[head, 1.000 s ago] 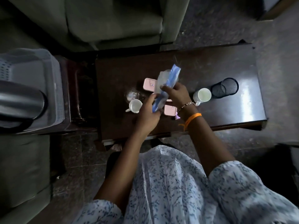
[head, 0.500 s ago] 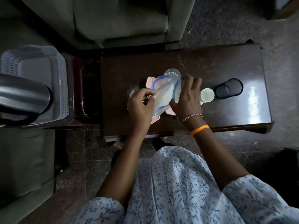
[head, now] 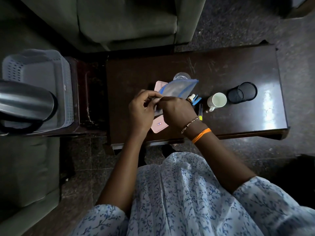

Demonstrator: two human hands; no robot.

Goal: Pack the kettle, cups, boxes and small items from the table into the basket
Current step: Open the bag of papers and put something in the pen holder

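Observation:
Above the middle of the dark wooden table (head: 221,68), my left hand (head: 141,113) and my right hand (head: 177,111) both pinch the near edge of a clear zip pouch with blue trim (head: 179,88). A pink box (head: 159,126) lies under my hands, and another pink box (head: 159,85) lies behind the pouch. A clear glass (head: 181,76) stands at the back. Small blue items (head: 196,100) lie to the right of my hands. A white cup (head: 216,101) stands further right. The steel kettle (head: 25,104) lies in the grey basket (head: 39,65) at the left.
A black mesh pen holder (head: 242,92) lies on its side right of the white cup. The basket rests on a dark side table (head: 88,92). A green armchair (head: 127,19) stands behind the table, another green seat (head: 25,167) at the left.
My right hand has come off the pouch's side and joined my left at its near edge. The pouch now lies flatter, pointing right. Small blue items are uncovered.

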